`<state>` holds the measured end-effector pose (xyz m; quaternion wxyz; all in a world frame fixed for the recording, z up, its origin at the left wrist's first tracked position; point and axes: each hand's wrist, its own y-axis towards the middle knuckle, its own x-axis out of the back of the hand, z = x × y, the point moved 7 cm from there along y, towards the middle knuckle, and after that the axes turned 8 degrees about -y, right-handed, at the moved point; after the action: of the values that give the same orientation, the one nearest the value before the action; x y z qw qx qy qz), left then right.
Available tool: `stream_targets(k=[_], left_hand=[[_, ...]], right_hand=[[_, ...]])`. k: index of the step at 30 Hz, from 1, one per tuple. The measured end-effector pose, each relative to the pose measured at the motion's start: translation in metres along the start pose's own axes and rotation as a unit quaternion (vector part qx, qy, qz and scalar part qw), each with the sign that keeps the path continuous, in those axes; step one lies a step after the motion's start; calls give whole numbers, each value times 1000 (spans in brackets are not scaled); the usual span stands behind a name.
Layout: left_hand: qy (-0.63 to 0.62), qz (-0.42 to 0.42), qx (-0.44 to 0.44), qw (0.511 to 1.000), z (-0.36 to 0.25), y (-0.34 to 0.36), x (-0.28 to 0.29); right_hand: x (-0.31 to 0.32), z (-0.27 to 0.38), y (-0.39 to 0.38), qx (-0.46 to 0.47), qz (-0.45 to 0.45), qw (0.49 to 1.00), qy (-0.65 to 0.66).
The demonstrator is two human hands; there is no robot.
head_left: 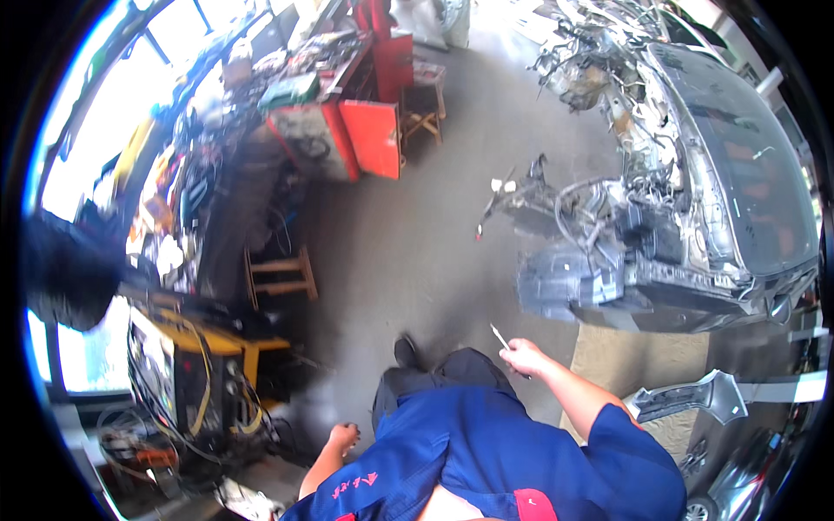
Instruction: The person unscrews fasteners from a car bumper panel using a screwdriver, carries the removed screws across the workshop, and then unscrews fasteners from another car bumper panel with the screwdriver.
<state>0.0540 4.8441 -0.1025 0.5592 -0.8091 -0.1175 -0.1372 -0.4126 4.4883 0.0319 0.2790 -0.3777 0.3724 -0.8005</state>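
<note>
Probable tool (499, 337) in right grip (525, 357)

A slim, pale, stick-like tool (499, 337) with a narrow tip, its material too small to tell, slants forward and leftward from the right hand (525, 358), left of the dark, partly stripped car (738, 165).

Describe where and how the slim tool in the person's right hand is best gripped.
Probably around the rear part of the slim tool, from the person's right, as the right hand holds it: its narrow, straight body slants forward and left, leaving the pale front end free.
</note>
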Motion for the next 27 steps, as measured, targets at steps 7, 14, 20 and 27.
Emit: stream_targets(k=[7,14,20,27], left_hand=[[-148,-99,-193,965,-391,154,201],[-80,6,-220,972,-743,203,160],[135,40,-412,900,-961,254,129],[215,86,-469,852,-1183,336,65]], right_hand=[[104,154,77,46,-79,983,156],[235,280,231,71,-139,958,239],[390,405,304,159,-194,901,355],[515,392,367,53,-321,857,399]])
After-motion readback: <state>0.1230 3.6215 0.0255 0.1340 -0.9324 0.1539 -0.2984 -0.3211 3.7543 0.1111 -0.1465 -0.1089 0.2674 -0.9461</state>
